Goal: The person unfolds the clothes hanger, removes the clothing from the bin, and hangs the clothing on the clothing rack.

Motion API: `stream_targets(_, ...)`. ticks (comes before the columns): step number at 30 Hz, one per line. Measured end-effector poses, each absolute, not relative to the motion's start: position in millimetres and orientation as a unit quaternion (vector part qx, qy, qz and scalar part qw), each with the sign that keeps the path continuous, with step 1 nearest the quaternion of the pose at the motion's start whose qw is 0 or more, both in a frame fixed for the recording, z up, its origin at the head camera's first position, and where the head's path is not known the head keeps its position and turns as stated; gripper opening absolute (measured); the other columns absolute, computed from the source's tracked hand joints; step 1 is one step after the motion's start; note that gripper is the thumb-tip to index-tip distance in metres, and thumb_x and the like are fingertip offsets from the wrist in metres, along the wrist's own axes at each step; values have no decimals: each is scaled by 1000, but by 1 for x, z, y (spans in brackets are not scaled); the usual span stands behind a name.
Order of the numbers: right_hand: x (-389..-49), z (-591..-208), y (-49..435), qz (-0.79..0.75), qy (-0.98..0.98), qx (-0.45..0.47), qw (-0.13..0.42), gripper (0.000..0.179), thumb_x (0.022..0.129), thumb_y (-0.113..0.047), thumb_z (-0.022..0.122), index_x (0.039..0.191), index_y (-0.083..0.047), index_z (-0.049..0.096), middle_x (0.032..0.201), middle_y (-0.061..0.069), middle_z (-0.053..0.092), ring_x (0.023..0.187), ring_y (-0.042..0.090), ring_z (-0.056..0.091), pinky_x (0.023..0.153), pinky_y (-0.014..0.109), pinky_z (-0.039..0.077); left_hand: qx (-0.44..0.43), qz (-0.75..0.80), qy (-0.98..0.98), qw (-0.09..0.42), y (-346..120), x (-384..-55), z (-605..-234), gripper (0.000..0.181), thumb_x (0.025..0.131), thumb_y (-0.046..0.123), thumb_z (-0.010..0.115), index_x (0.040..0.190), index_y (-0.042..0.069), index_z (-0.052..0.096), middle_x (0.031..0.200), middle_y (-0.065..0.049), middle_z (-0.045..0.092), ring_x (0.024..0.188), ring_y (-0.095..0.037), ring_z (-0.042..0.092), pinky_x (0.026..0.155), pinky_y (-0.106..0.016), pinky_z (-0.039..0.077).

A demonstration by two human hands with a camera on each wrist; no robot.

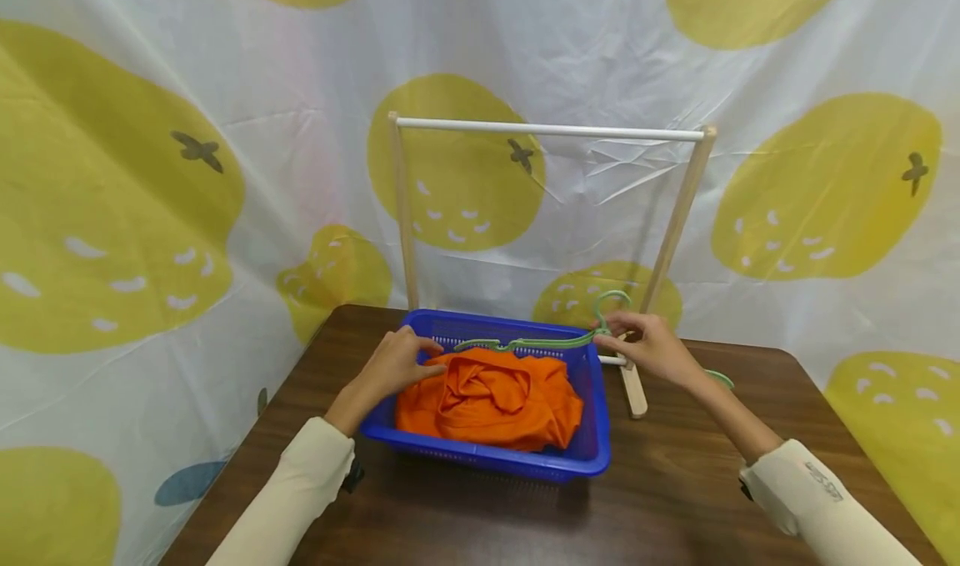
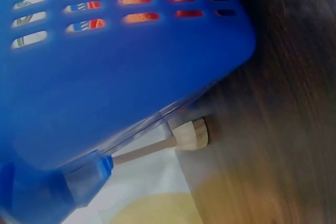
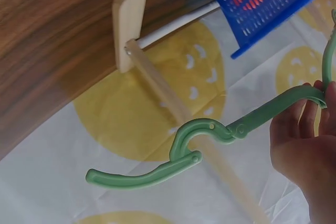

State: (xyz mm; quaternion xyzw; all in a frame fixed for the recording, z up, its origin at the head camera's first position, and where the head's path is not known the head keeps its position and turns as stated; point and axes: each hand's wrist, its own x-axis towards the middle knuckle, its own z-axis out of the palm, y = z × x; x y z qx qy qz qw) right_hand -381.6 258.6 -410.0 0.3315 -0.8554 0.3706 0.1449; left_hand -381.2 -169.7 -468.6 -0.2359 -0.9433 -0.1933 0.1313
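Observation:
A green plastic hanger with jointed arms is in the right hand, which pinches it just below its hook. In the right wrist view the fingers of that hand grip the hanger at the right edge. Below it, a crumpled orange cloth lies in a blue plastic basket. The left hand hovers over the basket's left side, fingers loosely bent close to the hanger's left end, with nothing visibly held. The left wrist view shows the slotted basket wall, not the hand.
Behind the basket stands a wooden rack with a white top rail; its foot reaches forward at the right. Part of another green item shows past the right forearm. A brown table carries everything, before a lemon-print curtain.

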Motion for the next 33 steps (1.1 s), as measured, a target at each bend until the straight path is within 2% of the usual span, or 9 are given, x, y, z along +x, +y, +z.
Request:
stream_targets(3, -379, -413, 263, 368, -857, 332, 143, 22, 92, -3, 78, 113, 2, 76, 94, 8, 78, 85, 10, 70, 73, 33, 61, -244, -156, -950, 115, -169, -382, -471, 36, 87, 39, 85, 109, 11, 83, 90, -4, 76, 84, -24, 53, 78, -41, 37)
stream_targets(8, -378, -420, 266, 371, -854, 334, 146, 22, 90, -3, 80, 111, 4, 76, 91, 8, 78, 82, 10, 71, 71, 30, 61, -265, -127, -952, 88, -165, -380, -475, 42, 83, 41, 88, 110, 10, 83, 92, -2, 77, 89, -25, 59, 82, -42, 38)
stream_targets(12, -376, -425, 267, 378, -852, 334, 142, 21, 89, -2, 81, 110, 0, 77, 92, 7, 78, 82, 9, 71, 70, 27, 60, -284, -126, -947, 77, -162, -380, -479, 33, 82, 33, 89, 107, 12, 84, 83, 3, 74, 87, -21, 63, 80, -39, 38)
stream_targets(15, -375, -429, 267, 377, -854, 330, 142, 20, 89, -2, 81, 108, -1, 78, 91, 7, 77, 82, 9, 70, 70, 27, 60, -289, -144, -943, 79, -162, -379, -480, 24, 82, 27, 88, 102, 13, 85, 84, 4, 76, 86, -18, 66, 81, -40, 40)
stream_targets(19, -374, -432, 267, 368, -856, 331, 148, 19, 88, -4, 82, 107, -1, 79, 89, 6, 76, 82, 10, 70, 69, 29, 60, -283, -190, -935, 100, -165, -380, -475, 13, 85, 25, 87, 95, 16, 86, 82, 7, 78, 75, -12, 64, 80, -39, 43)
stream_targets(22, -374, -431, 267, 368, -854, 335, 147, 19, 89, -4, 82, 108, -3, 79, 91, 6, 77, 82, 13, 71, 71, 30, 61, -277, -239, -923, 119, -167, -380, -466, 10, 88, 27, 86, 92, 17, 86, 74, 8, 73, 67, -11, 52, 71, -33, 40)
stream_targets(25, -374, -430, 265, 372, -853, 337, 144, 21, 89, -4, 81, 111, -4, 79, 93, 6, 78, 84, 14, 72, 72, 32, 61, -280, -291, -904, 138, -167, -378, -455, 10, 88, 27, 86, 92, 18, 87, 74, 7, 67, 70, -16, 49, 66, -30, 36)
stream_targets(28, -375, -428, 260, 380, -850, 336, 142, 23, 90, -4, 81, 113, -3, 78, 94, 6, 78, 84, 13, 72, 72, 31, 61, -307, -325, -879, 164, -165, -377, -445, 10, 85, 25, 88, 91, 17, 87, 80, 7, 71, 79, -20, 54, 71, -31, 39)
stream_targets(33, -370, -420, 244, 388, -849, 328, 143, 23, 89, -1, 81, 111, 2, 77, 90, 9, 78, 81, 14, 73, 71, 26, 59, -343, -355, -849, 190, -161, -379, -439, 8, 81, 21, 91, 86, 17, 86, 86, 6, 78, 85, -16, 58, 77, -44, 48)
